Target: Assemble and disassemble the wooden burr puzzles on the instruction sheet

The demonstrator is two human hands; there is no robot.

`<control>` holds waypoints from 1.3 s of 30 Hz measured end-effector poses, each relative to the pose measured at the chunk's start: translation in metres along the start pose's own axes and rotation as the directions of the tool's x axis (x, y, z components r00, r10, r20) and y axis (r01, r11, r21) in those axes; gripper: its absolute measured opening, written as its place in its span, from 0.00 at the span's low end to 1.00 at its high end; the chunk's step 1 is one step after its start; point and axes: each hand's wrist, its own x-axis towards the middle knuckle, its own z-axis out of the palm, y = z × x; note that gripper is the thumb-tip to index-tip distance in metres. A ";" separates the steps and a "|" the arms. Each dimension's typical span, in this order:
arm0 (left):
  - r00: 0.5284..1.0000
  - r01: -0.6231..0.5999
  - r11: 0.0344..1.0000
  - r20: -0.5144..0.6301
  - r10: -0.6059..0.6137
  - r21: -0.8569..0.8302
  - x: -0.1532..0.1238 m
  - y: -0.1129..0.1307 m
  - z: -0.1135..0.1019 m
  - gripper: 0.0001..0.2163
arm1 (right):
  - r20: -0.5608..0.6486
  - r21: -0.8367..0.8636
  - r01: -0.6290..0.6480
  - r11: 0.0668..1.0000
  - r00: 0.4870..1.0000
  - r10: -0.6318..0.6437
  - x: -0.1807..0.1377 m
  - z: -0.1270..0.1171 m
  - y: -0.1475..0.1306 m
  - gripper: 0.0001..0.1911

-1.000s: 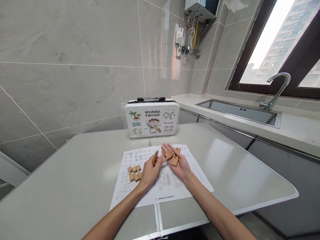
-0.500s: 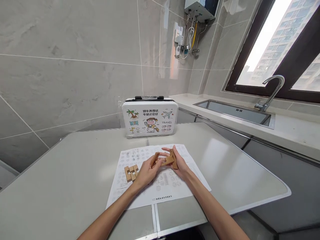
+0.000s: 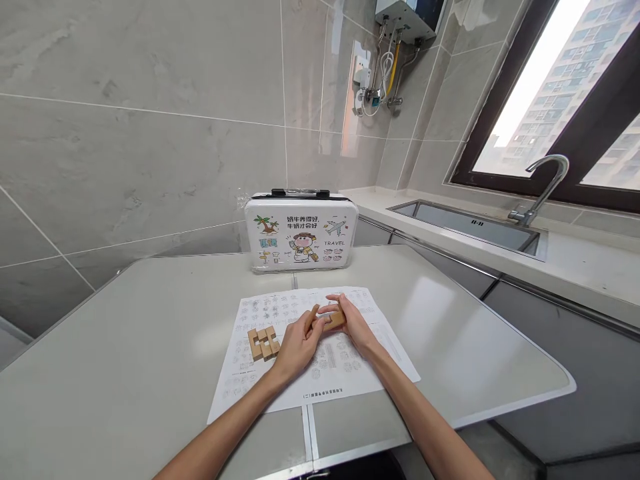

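Over the printed sheet, my left hand (image 3: 296, 348) is closed round a notched wooden puzzle piece (image 3: 311, 316) that stands up tilted between thumb and fingers. My right hand (image 3: 356, 325) is closed at the other side, its fingers bent round a second wooden block (image 3: 337, 321) lying crosswise between the hands. The two pieces sit close together; whether they interlock I cannot tell, as fingers cover parts of them. To the left of my left hand, several more notched wooden pieces (image 3: 263, 343) lie side by side on the paper sheet (image 3: 280, 393).
A white cartoon-printed case (image 3: 302, 233) stands upright behind the sheet on the pale folding table (image 3: 150, 347). At the right is a counter with a sink (image 3: 465, 225) and a tap (image 3: 550, 173). A seam (image 3: 310, 430) crosses the table's front part.
The upright piece that showed in my right hand is out of sight, and the right fingers have curled in toward the crosswise block. My left hand has hardly moved.
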 end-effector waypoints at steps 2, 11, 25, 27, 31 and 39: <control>1.000 -0.009 1.000 0.008 0.009 -0.014 0.000 -0.003 0.000 0.26 | 0.000 -0.004 0.005 1.000 1.000 -0.005 0.000 -0.001 0.001 0.28; 1.000 0.002 0.999 0.026 -0.001 -0.048 0.001 -0.008 0.004 0.27 | 0.040 -0.042 0.013 0.999 0.999 -0.011 -0.002 0.005 0.004 0.32; 0.998 -0.055 0.998 0.013 0.055 0.018 -0.002 -0.005 0.010 0.21 | -0.163 -0.180 0.136 0.974 0.973 -0.166 -0.014 0.023 0.004 0.24; 0.999 -0.053 0.999 0.005 0.053 0.011 -0.003 -0.004 0.011 0.19 | -0.175 -0.192 0.142 0.971 0.969 -0.177 -0.015 0.026 0.004 0.24; 0.997 -0.069 0.997 -0.019 0.069 0.032 -0.005 -0.002 0.013 0.16 | -0.209 -0.134 0.165 0.977 0.959 -0.190 -0.015 0.029 0.009 0.25; 0.994 -0.093 0.995 -0.046 0.095 0.043 -0.007 -0.003 0.019 0.13 | -0.223 -0.383 0.236 0.893 0.915 -0.337 -0.018 0.034 0.014 0.26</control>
